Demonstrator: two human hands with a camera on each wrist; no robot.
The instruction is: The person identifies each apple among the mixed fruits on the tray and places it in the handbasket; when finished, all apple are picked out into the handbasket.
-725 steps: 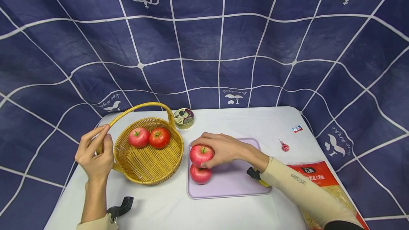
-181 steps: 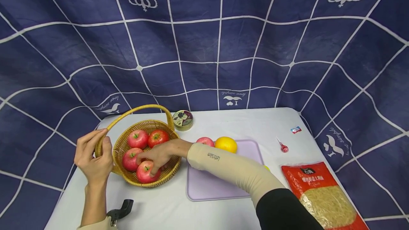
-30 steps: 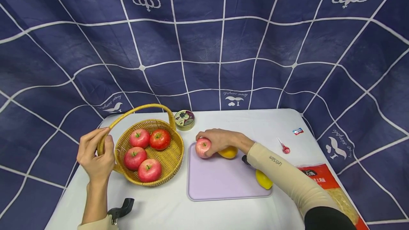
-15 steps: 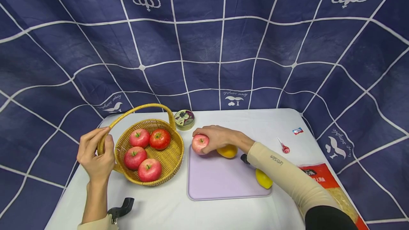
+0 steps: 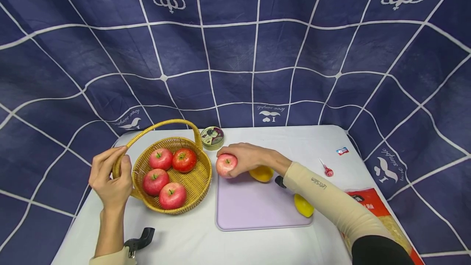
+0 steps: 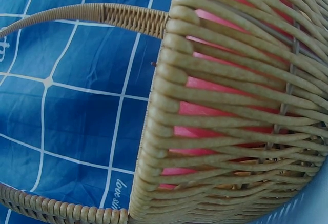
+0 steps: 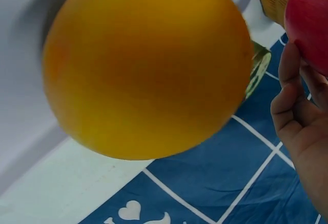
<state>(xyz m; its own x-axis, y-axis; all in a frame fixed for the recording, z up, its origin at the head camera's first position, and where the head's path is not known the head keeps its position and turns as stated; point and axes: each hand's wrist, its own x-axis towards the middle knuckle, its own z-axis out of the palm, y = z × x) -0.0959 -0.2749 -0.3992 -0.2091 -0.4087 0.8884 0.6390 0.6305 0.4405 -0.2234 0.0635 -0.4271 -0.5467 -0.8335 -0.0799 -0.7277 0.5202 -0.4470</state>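
Note:
My left hand (image 5: 109, 179) grips the arched handle (image 5: 162, 124) of a yellow wicker basket (image 5: 198, 187) on the table. Inside lie three pink-red apples (image 5: 173, 196) and a darker red fruit (image 5: 184, 160). My right hand (image 5: 247, 158) holds another apple (image 5: 225, 166), thumb and fingers round it, over the tray's far left corner close to the basket's rim. Behind that hand, partly hidden, sits a yellow-orange round fruit (image 5: 262, 174), large in the right wrist view. A lemon (image 5: 303, 205) rests at the lilac tray's (image 5: 254, 216) right edge, partly beneath my forearm.
A round tin (image 5: 212, 138) stands behind the basket. On the right lie a lollipop (image 5: 327, 171), a small wrapped candy (image 5: 342, 151) and a red bag of pasta (image 5: 371, 205), partly covered by my right arm. A dark blue checked cloth (image 5: 235, 52) hangs behind the table.
Earlier, my right hand put two apples from the tray into the basket. Over the last second it has lifted another apple and carried it left towards the basket. My left hand stays on the handle.

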